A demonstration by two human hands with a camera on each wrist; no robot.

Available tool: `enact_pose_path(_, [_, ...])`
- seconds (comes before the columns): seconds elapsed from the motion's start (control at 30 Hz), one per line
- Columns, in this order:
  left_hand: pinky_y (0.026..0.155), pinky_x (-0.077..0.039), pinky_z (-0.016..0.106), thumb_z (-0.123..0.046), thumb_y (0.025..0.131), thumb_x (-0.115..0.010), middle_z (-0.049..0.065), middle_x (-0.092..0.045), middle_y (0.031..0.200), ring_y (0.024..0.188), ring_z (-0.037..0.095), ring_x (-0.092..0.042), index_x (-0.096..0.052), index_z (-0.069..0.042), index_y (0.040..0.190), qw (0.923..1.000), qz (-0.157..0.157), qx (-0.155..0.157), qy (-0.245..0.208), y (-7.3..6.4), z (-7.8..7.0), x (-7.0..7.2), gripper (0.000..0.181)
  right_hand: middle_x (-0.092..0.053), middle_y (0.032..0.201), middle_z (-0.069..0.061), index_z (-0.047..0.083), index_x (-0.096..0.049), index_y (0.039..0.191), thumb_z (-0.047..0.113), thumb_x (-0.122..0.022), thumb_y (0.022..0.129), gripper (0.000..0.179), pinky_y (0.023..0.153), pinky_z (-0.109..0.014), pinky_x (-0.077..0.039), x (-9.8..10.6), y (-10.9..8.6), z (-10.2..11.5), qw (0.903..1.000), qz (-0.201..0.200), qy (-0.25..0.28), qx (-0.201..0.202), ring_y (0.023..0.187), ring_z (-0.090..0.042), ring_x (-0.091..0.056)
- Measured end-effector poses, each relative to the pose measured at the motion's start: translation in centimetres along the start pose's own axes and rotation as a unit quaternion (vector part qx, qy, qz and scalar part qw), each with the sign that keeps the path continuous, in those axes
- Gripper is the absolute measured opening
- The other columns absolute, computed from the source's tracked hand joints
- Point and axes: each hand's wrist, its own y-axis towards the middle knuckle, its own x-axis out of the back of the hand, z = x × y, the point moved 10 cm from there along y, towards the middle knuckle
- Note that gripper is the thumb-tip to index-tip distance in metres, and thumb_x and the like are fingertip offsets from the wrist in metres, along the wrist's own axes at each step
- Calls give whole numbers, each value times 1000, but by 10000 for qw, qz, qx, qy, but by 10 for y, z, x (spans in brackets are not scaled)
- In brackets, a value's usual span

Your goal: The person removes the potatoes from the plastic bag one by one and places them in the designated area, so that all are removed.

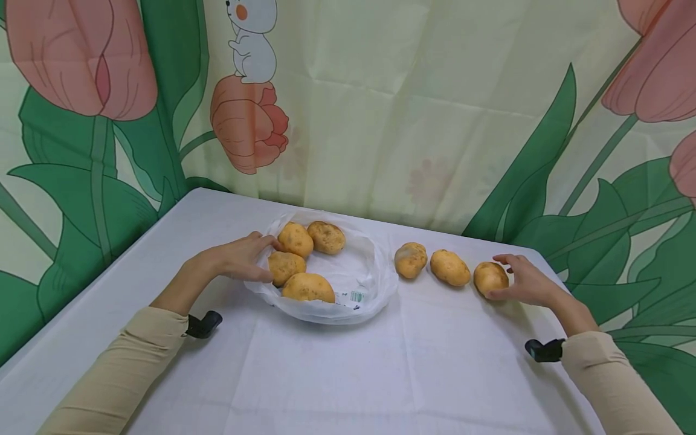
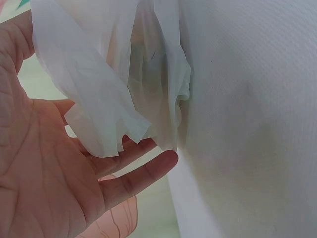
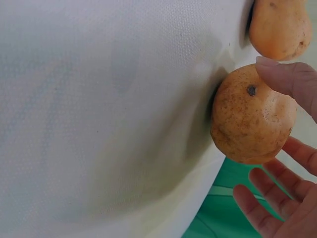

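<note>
At the left rim of a white plastic bag (image 1: 375,290), my left hand (image 1: 241,257) touches the thin film with spread fingers. In the left wrist view the bag's crumpled edge (image 2: 99,109) hangs over the fingers of this hand (image 2: 44,163). Several potatoes lie inside the open bag, among them a potato (image 1: 309,287) near its front rim. My right hand (image 1: 524,283) is around the rightmost potato (image 1: 489,279) on the table. In the right wrist view the thumb lies over this potato (image 3: 250,116), while the fingers spread loosely beyond it.
Two more potatoes stand in a row between the bag and my right hand: one potato (image 1: 410,260) beside the bag, another potato (image 1: 450,267) in the middle. A white cloth covers the table (image 1: 326,374). Behind its back edge hangs a printed curtain (image 1: 370,121).
</note>
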Motion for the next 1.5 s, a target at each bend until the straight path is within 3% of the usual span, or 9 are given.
enact_pose_path(0.3, [101, -45, 59, -34, 82, -69, 22, -49, 131, 116, 35, -52, -50, -10, 139, 10000, -28, 21, -14, -1, 0, 1, 65, -39, 137, -36, -11, -37, 146, 36, -86, 80, 95, 92, -65, -49, 2, 2, 0, 10000, -66, 6, -45, 122, -53, -42])
enact_pose_path(0.47, [101, -45, 58, -34, 83, -69, 21, -49, 130, 115, 34, -52, -50, -10, 139, 10000, -3, 33, -15, -1, -1, 0, 64, -39, 138, -36, -10, -38, 146, 37, -85, 81, 93, 91, -66, -49, 10, 2, 10, 9995, -283, 36, 102, 123, -53, -41])
enact_pose_path(0.73, [101, -45, 59, -34, 83, -69, 21, -49, 130, 116, 34, -52, -49, -10, 139, 10000, 23, 16, 16, 0, -1, -1, 64, -39, 138, -33, -5, -38, 147, 33, -84, 84, 87, 91, -67, -48, 23, 3, 43, 9975, -542, 138, 440, 123, -50, -42])
enact_pose_path(1.17, [101, -45, 58, -33, 83, -69, 20, -50, 129, 115, 33, -52, -50, -9, 139, 10000, 5, -7, 34, 0, -1, 0, 64, -41, 138, -25, 1, -39, 151, 30, -86, 82, 88, 93, -64, -47, 33, -3, 108, 9928, -636, 168, 1003, 122, -42, -44])
enact_pose_path(1.5, [100, -46, 58, -34, 83, -69, 20, -50, 129, 116, 33, -52, -50, -10, 139, 10000, 16, 28, -5, -1, -1, 0, 64, -44, 137, -20, 4, -41, 149, 28, -87, 82, 84, 97, -66, -45, 34, -9, 146, 9887, -625, 292, 1329, 128, -40, -42])
